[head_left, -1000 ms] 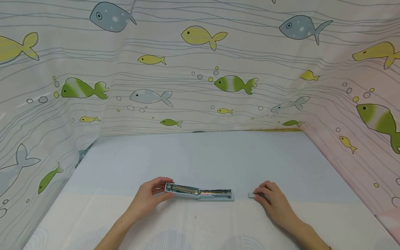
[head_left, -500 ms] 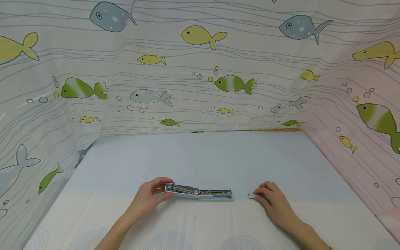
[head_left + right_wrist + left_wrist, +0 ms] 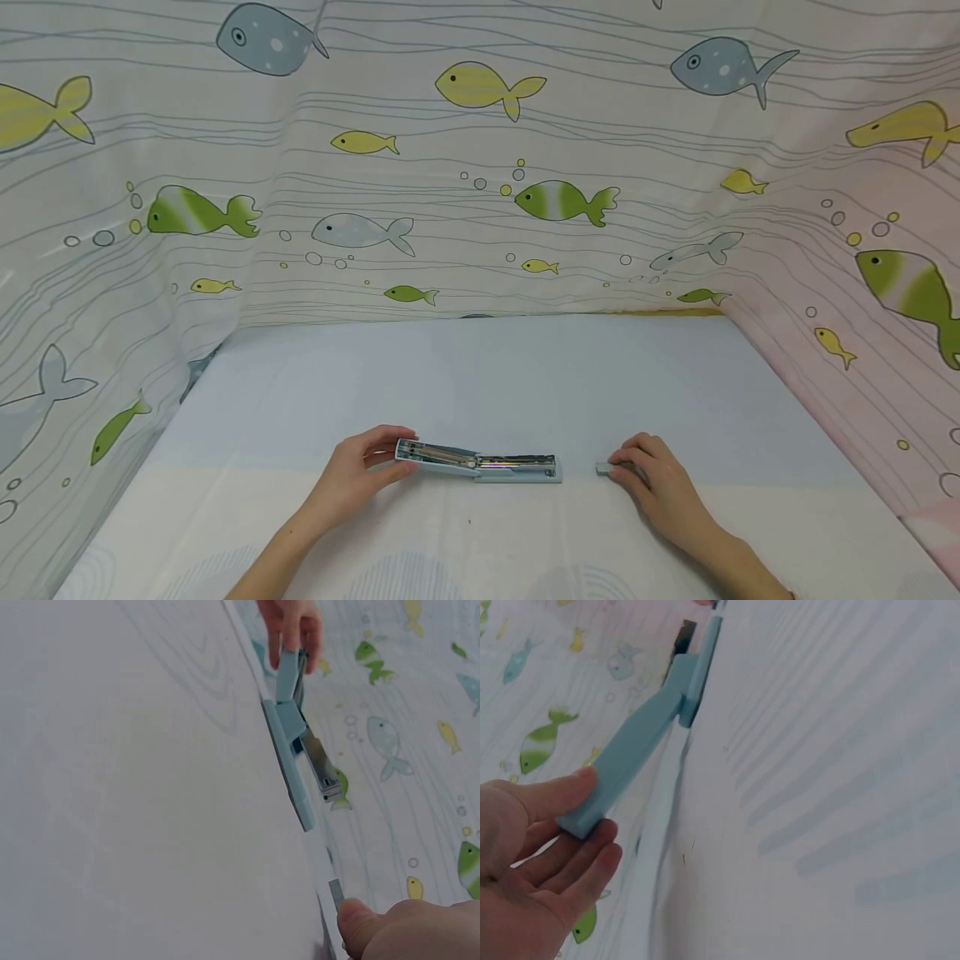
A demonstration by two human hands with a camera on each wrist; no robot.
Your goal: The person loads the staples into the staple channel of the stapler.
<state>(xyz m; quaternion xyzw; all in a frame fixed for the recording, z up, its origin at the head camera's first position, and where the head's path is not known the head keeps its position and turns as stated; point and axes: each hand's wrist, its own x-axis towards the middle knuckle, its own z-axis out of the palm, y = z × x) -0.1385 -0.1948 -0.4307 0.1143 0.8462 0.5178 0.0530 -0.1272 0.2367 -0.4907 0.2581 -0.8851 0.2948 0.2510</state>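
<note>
A light-blue stapler (image 3: 517, 477) lies opened out on the table, its metal magazine showing and its top cover swung back to the left. My left hand (image 3: 367, 465) grips the free end of that cover, thumb on the near side. In the left wrist view the cover (image 3: 634, 750) slants up off the table between thumb and fingers. To the right of the stapler, my right hand (image 3: 660, 485) pinches a short grey strip of staples (image 3: 602, 469). The strip's left end sticks out from the fingertips; the fingers hide the rest. A gap separates it from the stapler base (image 3: 285, 765).
A pale cloth covers the table (image 3: 480, 383), blue-grey at the back and whitish in front. A fish-print curtain (image 3: 450, 192) hangs behind and along both sides.
The strip of staples has tilted or risen very slightly in my right hand. My left hand and the stapler look unmoved.
</note>
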